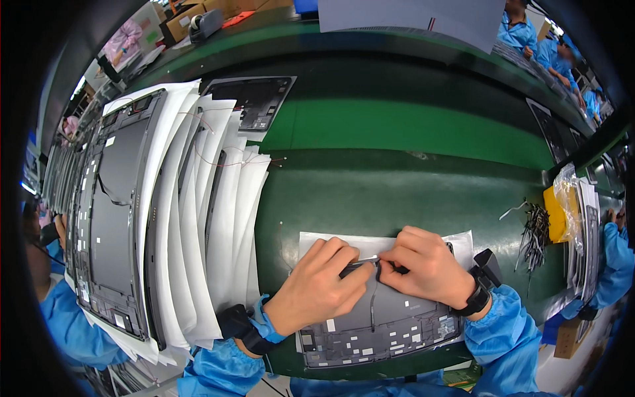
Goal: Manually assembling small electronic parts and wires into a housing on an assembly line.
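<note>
A dark grey tablet housing [410, 311] with several small white labels lies on a white sheet [463, 243] before me. A thin black flat cable [373, 308] runs down its middle from my fingers. My right hand [423, 268] is closed, its thumb and forefinger pinching the cable's upper end near a small whitish piece [370, 259]. Just left of that, my left hand [321, 288] has its fingers bent and closed over the housing's far part. Whatever sits between the left fingertips is hidden.
At left stands a tall stack of similar housings [119, 198] interleaved with white sheets [228, 231], with thin red wires trailing out. Another housing [254, 99] lies behind it. Toward the right are a heap of black cables [534, 231] and a yellow packet [559, 215]. Co-workers in blue sit nearby.
</note>
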A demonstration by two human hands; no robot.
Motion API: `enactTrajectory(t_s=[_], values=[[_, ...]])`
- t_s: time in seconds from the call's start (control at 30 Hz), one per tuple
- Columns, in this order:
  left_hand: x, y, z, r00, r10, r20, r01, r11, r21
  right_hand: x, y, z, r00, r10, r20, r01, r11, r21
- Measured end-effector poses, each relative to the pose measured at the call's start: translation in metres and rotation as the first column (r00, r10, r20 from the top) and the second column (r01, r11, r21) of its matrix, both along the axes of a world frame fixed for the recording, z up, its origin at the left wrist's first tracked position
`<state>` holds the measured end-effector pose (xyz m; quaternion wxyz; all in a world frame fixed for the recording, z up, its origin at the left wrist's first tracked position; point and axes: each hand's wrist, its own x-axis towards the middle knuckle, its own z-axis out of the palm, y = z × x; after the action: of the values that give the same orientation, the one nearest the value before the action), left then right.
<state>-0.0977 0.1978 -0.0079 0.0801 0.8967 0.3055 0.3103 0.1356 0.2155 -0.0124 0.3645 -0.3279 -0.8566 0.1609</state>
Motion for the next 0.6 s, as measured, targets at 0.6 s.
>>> enactTrajectory(t_s=[0.6], values=[[0.026, -0.004, 0.005, 0.918, 0.362, 0.163, -0.284, 0.886, -0.366, -0.002, 0.005, -0.002, 0.989, 0.004, -0.146, -0.031, 0.983, -0.183]])
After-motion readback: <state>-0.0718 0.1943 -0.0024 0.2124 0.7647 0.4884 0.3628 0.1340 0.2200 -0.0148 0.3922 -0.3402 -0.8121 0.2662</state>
